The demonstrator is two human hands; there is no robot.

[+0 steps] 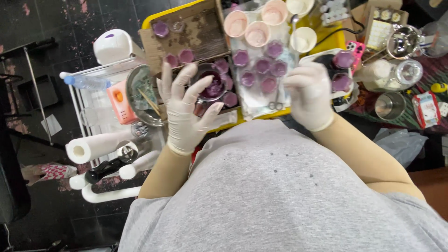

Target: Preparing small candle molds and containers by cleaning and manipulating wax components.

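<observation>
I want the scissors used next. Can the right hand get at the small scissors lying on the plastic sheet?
Probably yes: the scissors lie uncovered beside the right hand, nothing between them, though that hand seems busy near a purple cup.

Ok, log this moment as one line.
left hand: open, gloved, over small bowl of purple mix | right hand: gloved, beside purple-filled moulds | surface: yellow tray
</observation>
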